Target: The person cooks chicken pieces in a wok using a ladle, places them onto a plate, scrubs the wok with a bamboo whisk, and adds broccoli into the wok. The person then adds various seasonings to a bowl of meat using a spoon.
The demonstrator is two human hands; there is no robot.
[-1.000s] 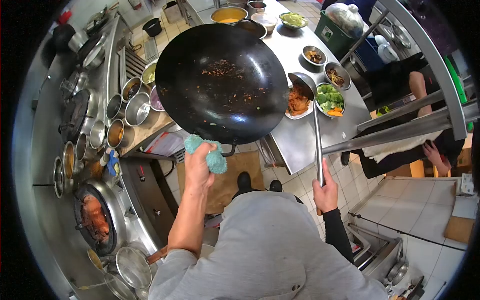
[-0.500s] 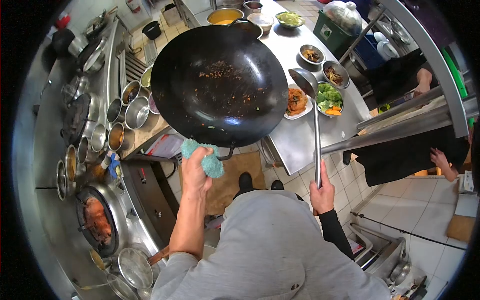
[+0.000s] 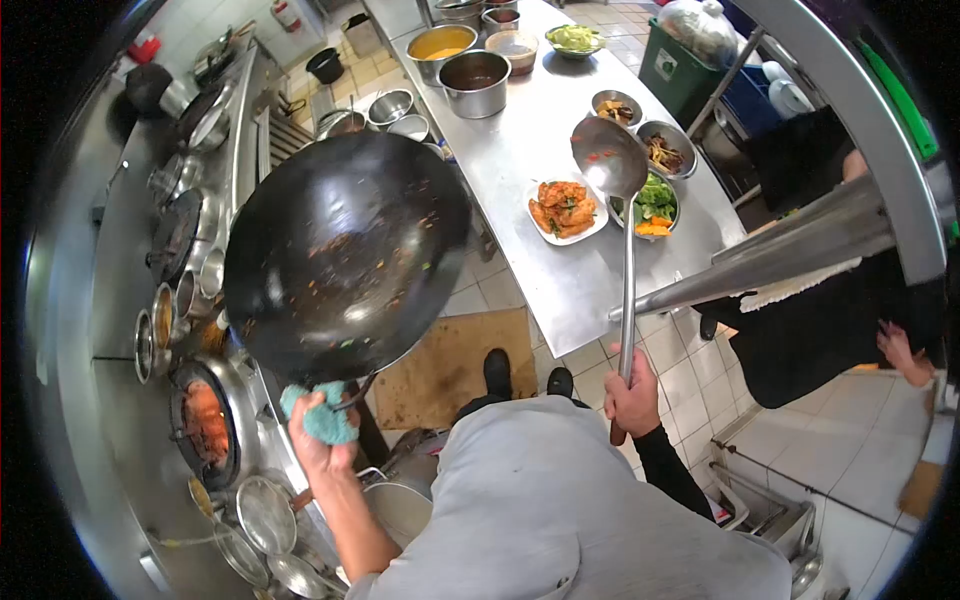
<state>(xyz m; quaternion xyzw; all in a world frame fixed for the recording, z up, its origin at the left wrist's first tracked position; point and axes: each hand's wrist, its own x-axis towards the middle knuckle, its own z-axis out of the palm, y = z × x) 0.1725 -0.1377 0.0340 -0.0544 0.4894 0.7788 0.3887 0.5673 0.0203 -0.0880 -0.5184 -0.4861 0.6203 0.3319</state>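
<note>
- We see a pale label (image 3: 665, 62) on the green bin (image 3: 688, 92); its print is too small for us to read.
- Our steel table (image 3: 500, 155) carries metal pots (image 3: 474, 88) at its far end, and a white plate (image 3: 597, 226) of orange-coated pieces (image 3: 563, 208) nearer us.
- To our left runs a steel stove line, its near burner (image 3: 205, 422) glowing orange; a brown mat (image 3: 450, 365) lies on the tiled floor (image 3: 590, 385).
- Another person (image 3: 830, 330) in black stands beyond the rail at our right.
- Our left hand (image 3: 325, 445) is closed around a teal cloth (image 3: 328, 418) at the near handle of the wok (image 3: 345, 255).
- The wok, tilted and flecked with scraps, hangs ahead of that hand, between stove and table.
- Our right hand (image 3: 634, 392) grips the ladle (image 3: 629, 285) by its lower handle; its red-flecked bowl is over the table, beyond the plate.
</note>
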